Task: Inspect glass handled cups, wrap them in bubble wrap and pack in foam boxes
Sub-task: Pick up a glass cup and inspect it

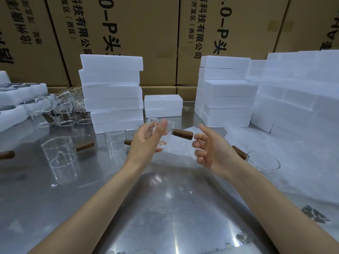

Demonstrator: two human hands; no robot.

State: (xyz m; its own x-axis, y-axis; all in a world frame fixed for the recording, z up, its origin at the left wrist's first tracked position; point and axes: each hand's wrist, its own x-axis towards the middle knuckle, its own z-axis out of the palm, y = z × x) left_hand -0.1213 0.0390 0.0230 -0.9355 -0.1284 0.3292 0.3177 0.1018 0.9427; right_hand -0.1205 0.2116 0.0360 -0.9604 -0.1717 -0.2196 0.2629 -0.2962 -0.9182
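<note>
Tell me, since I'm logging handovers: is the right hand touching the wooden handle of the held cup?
Apart. The head view shows a sliver of table between the right hand fingertips and the wooden handle; only the left hand holds the cup.

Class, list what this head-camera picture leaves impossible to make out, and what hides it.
- Held glass cup: body partly behind left hand; flaws too faint to judge.
- Foam boxes: closed, contents hidden.
- Right hand: near wooden handle; contact unclear.
- Far-left handle: its cup cut off by the frame edge.

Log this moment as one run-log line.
step: inspect | left hand: holds clear glass cup with brown wooden handle above steel table | right hand: open beside handle, empty | wrap: not started
</note>
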